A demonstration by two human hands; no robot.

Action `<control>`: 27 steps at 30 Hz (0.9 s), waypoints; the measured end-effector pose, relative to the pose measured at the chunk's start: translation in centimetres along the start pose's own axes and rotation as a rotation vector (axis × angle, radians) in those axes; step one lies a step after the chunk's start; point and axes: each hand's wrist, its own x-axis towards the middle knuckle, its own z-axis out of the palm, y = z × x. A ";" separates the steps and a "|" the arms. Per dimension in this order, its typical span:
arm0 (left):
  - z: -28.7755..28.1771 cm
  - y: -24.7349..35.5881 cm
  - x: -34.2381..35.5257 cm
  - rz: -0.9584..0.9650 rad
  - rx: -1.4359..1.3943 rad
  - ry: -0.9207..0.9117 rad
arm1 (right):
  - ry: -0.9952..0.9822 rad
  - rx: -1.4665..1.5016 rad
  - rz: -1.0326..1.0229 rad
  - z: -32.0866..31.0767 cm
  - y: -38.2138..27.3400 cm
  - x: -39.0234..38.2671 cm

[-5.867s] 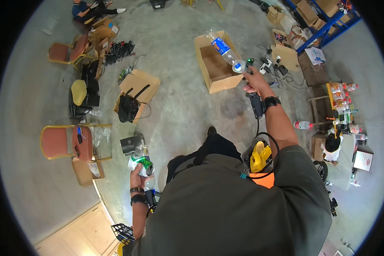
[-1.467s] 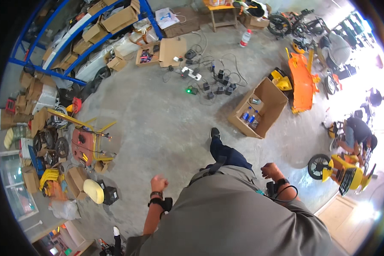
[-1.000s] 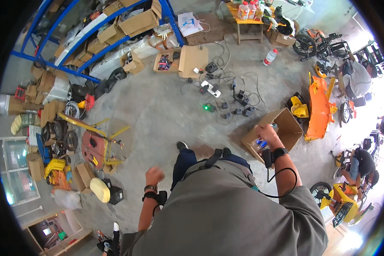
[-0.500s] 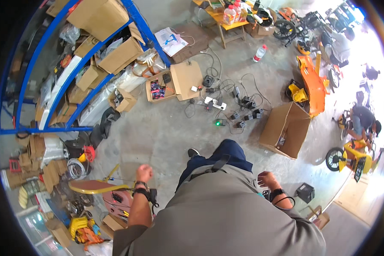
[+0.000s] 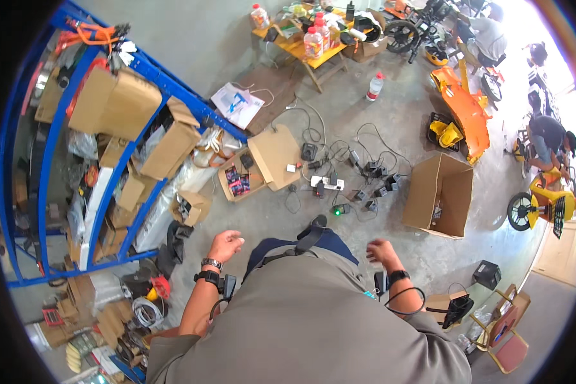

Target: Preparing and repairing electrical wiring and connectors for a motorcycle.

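Observation:
My left hand (image 5: 228, 244) hangs empty beside my body, fingers loosely bent and apart. My right hand (image 5: 381, 251) is also empty, with loosely curled fingers. Both wrists carry strapped devices. Beyond the right hand stands an open cardboard box (image 5: 422, 198) with something small inside. Ahead of my feet lie a white power strip (image 5: 336, 184), black chargers (image 5: 377, 173) with tangled cables, and a small device with a green light (image 5: 341, 210). An opened flat carton (image 5: 275, 153) holds small packages. A red-capped bottle (image 5: 374, 88) stands on the floor farther off.
A blue shelving rack (image 5: 128, 153) full of boxes is at left; a yellow table (image 5: 288, 41) with bottles is ahead. Orange panels (image 5: 461, 115), a yellow scooter (image 5: 544, 205) and crouching people (image 5: 544, 137) are at right. A folding chair (image 5: 509, 352) lies lower right.
Both hands held bottles or a can about six seconds ago and are now empty. I have turned and stepped, bringing the blue rack closer; the open box now sits farther right in view.

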 end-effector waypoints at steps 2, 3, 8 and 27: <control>-1.6 1.0 1.2 -0.043 -0.001 0.016 | -0.018 -0.019 -0.129 0.7 -4.3 1.0; -2.5 1.4 2.0 -0.100 -0.041 0.074 | -0.036 0.004 -0.137 1.0 -5.9 0.8; -5.0 5.2 6.9 -0.156 -0.011 0.125 | 0.044 0.141 -0.293 0.6 -11.2 1.5; 6.0 41.8 51.2 0.606 0.392 0.100 | 0.555 0.455 0.295 3.6 -19.8 4.3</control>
